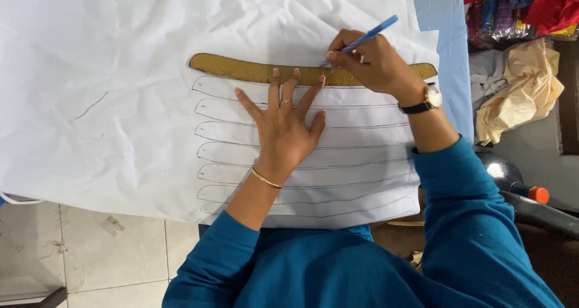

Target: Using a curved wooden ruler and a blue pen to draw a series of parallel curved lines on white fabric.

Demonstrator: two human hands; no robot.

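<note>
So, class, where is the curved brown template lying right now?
The curved brown template lies on the white paper, just above the traced outlines, with the left hand pressing it and the right hand's blue pen at its upper edge.

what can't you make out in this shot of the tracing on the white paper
Head view:
- Pen tip: hidden behind the right hand.
- Gold template: middle covered by left hand fingertips and the right hand.
- White paper: cut off at top and left edges.
- Lowest traced outlines: partly hidden by the blue sleeve.
</note>
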